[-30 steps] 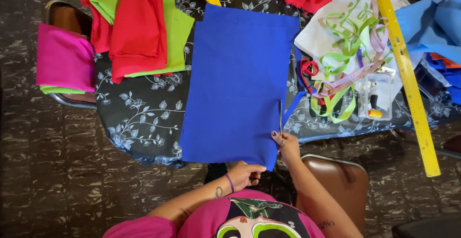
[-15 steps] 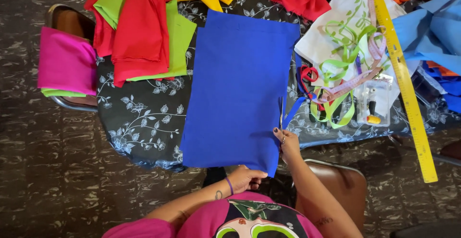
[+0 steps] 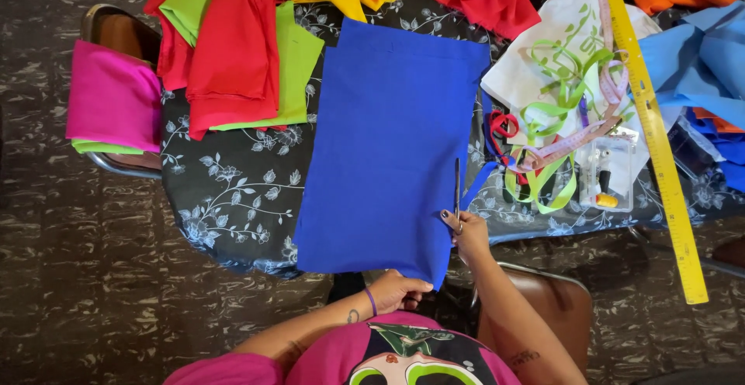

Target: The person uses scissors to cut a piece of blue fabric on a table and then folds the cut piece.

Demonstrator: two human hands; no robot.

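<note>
Right hand (image 3: 466, 230) fingers clamped on scissors (image 3: 457, 187) cutting blue fabric (image 3: 388, 137), left hand (image 3: 400, 290) fingers pinching its near edge, floral bench (image 3: 233, 191)

Left hand (image 3: 397, 290) pinching, right hand (image 3: 466, 230) closed, forearm extended.

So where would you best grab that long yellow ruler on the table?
Probably the long yellow ruler's lower end, which juts past the table's edge, so fingers could close around it from the person's right. Higher up it lies flat beside ribbons and blue cloth.
</note>
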